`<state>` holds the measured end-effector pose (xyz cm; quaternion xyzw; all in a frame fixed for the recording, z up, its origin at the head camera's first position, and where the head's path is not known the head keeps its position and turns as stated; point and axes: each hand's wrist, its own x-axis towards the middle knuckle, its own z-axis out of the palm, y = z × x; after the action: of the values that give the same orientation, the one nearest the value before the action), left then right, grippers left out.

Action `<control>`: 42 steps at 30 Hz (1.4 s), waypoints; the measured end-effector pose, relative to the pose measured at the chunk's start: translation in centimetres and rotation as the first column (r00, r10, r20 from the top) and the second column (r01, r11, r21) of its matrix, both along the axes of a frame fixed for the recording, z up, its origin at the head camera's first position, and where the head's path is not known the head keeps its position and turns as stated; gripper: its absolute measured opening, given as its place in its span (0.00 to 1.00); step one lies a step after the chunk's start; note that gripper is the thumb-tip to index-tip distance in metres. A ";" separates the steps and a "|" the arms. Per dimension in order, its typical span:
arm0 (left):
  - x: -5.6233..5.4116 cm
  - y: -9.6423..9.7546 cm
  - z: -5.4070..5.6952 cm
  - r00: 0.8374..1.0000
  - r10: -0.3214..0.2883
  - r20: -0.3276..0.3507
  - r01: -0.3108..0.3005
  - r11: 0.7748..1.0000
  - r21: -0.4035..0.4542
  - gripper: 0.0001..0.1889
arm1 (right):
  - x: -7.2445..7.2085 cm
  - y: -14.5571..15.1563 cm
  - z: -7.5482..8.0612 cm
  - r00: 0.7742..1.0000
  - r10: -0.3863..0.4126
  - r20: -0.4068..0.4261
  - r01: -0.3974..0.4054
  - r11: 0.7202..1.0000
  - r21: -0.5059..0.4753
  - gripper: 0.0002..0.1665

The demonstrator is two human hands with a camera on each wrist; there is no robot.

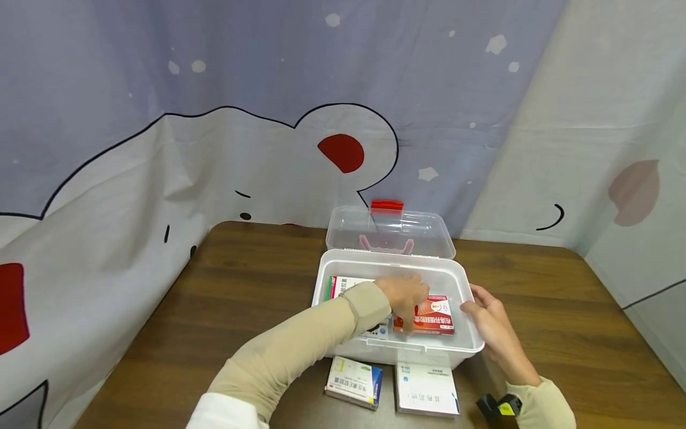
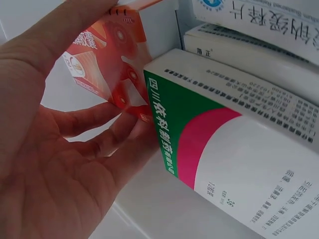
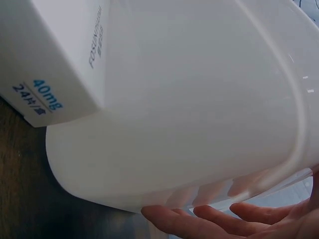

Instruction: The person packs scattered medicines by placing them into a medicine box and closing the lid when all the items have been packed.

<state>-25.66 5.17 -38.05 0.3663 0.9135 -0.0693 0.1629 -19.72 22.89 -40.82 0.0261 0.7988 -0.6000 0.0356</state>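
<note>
A white plastic storage box [image 1: 386,353] stands with its clear lid tipped back. Inside it my left hand [image 1: 403,293] pinches a red medicine box [image 1: 436,316] between thumb and fingers. Beside that hand, a white medicine box with a green and pink end [image 2: 199,134] lies in the storage box, and more white medicine boxes [image 2: 249,55] lie next to it. My right hand [image 1: 495,328] grips the storage box's right side, thumb at the rim; its fingers [image 3: 219,224] lie along the outer wall in the right wrist view.
In front of the storage box, a white and blue medicine box [image 1: 352,381] and a larger white medicine box [image 1: 427,390] lie on the brown wooden table [image 1: 241,280]. The clear lid [image 1: 423,229] with its red latch [image 1: 387,205] leans toward a printed curtain [image 1: 257,161].
</note>
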 end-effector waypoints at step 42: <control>1.9 -0.8 3.5 0.997 -0.022 -0.069 0.026 0.998 0.058 0.30 | 0.0 0.0 -0.1 1.000 -0.005 -0.027 0.005 1.000 -0.020 0.27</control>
<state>-23.77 4.34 -34.52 0.3792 0.9157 -0.0571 0.1199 -19.70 22.92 -40.95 0.0197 0.7932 -0.6081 0.0237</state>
